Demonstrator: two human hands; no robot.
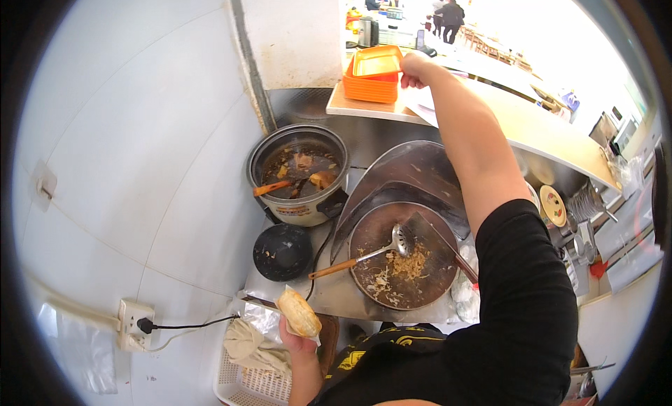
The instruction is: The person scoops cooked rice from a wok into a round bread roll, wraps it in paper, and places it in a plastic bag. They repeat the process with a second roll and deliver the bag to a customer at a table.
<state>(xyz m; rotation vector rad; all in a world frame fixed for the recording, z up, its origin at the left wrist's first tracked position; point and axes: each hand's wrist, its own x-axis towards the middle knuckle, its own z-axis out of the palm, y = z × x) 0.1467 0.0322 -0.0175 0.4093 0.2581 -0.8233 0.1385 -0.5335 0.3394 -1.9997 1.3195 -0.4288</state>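
My left hand (299, 345), low and left of the middle, is closed around a pale browned bun (300, 315) wrapped partly in white paper. My right arm stretches up to the wooden counter (518, 126). There my right hand (415, 70) pinches the corner of an orange tray (377, 60), which is tilted over a stack of orange trays (369, 90). Below that arm lies a round chopping board (371, 224) with chopped meat (409, 264) on it. A slotted spoon (402, 239) and a cleaver (428, 231) rest across the board.
Left of the board stands a pot (297, 134) of dark broth with a wooden-handled utensil in it. A black bowl (282, 253) sits in front. A white basket (231, 378) holds a cloth (253, 350). A cord runs from a wall socket (136, 325). People appear far beyond the counter.
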